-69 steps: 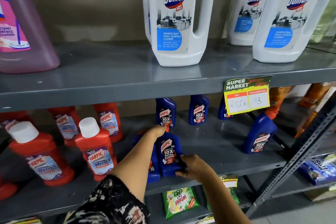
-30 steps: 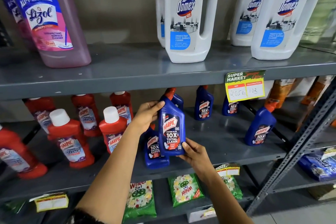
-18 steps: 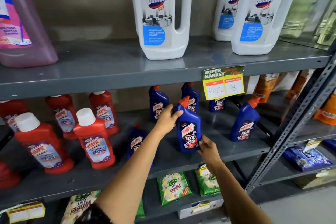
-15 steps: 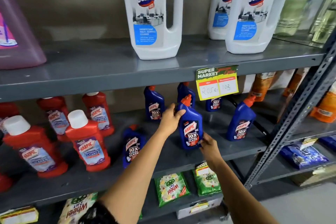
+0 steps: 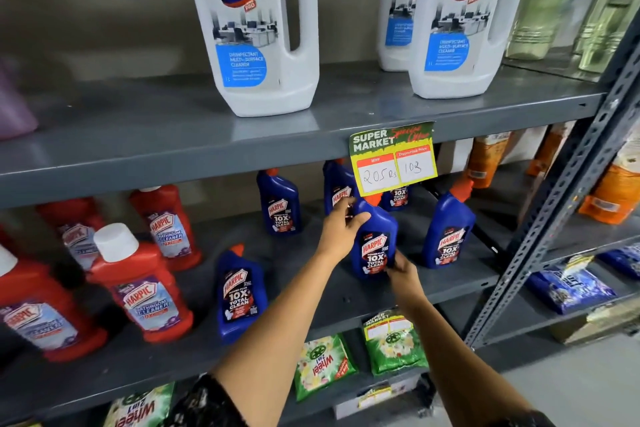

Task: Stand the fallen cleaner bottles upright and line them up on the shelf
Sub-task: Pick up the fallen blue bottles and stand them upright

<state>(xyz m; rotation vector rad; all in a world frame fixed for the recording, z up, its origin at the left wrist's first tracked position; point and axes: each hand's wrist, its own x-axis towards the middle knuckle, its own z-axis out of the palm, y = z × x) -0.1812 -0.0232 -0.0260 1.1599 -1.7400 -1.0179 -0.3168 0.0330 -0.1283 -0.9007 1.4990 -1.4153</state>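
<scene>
A blue Harpic bottle (image 5: 375,243) with an orange cap stands upright on the grey middle shelf (image 5: 311,291). My left hand (image 5: 341,229) grips its shoulder and neck from the left. My right hand (image 5: 403,274) holds its lower right side near the base. Another blue Harpic bottle (image 5: 239,291) stands upright at the front left. Two more blue bottles (image 5: 280,206) stand at the back, and one (image 5: 448,230) stands to the right. All the blue bottles in view are upright.
Red Harpic bathroom cleaner bottles (image 5: 138,281) fill the shelf's left side. White Domex jugs (image 5: 256,28) stand on the shelf above, where a price tag (image 5: 393,158) hangs from the edge. Green Wheel packets (image 5: 322,364) lie below. A slotted steel upright (image 5: 554,215) is at the right.
Both hands lifted a blue bottle from the front left, carried it right and set it down upright in the middle of the shelf. The view shifted right.
</scene>
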